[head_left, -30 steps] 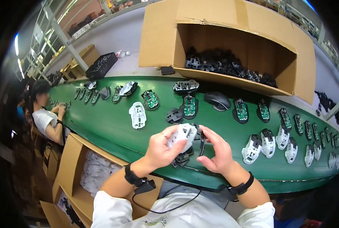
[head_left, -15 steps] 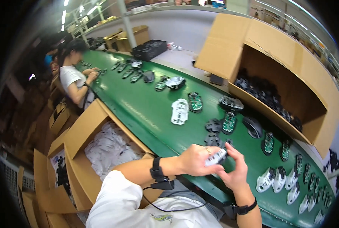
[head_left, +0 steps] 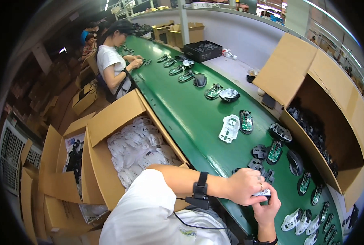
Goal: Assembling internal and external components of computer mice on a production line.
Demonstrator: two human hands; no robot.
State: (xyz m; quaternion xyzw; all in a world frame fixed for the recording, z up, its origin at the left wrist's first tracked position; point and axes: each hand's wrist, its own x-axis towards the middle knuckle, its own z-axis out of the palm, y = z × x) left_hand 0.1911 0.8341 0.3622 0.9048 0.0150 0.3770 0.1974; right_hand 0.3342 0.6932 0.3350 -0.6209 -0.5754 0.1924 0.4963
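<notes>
Both my hands are together over the near side of the green bench (head_left: 165, 122), closed around a small white-and-black mouse part. My left hand (head_left: 245, 187) grips the mouse part (head_left: 264, 192) from the left, back of the hand upward. From below and right, my right hand (head_left: 267, 208) pinches it with thumb and fingers. Fingers hide most of the part. Just beyond lie several dark grey plastic pieces (head_left: 256, 164). Farther off are a mouse base with a green circuit board (head_left: 275, 152), a black mouse shell (head_left: 295, 162) and a white shell (head_left: 230, 128).
An open carton of white shells (head_left: 141, 143) stands left of the bench. Another carton (head_left: 333, 139), holding dark parts, tilts at the right. White mouse parts (head_left: 291, 219) line the near right. A co-worker (head_left: 112, 61) handles a board at far left; a black crate (head_left: 202, 51) sits behind.
The view has swung left, so the bench and cartons appear farther right. My fingers have closed in around the mouse part, which shows less now. The co-worker is still at the bench.
</notes>
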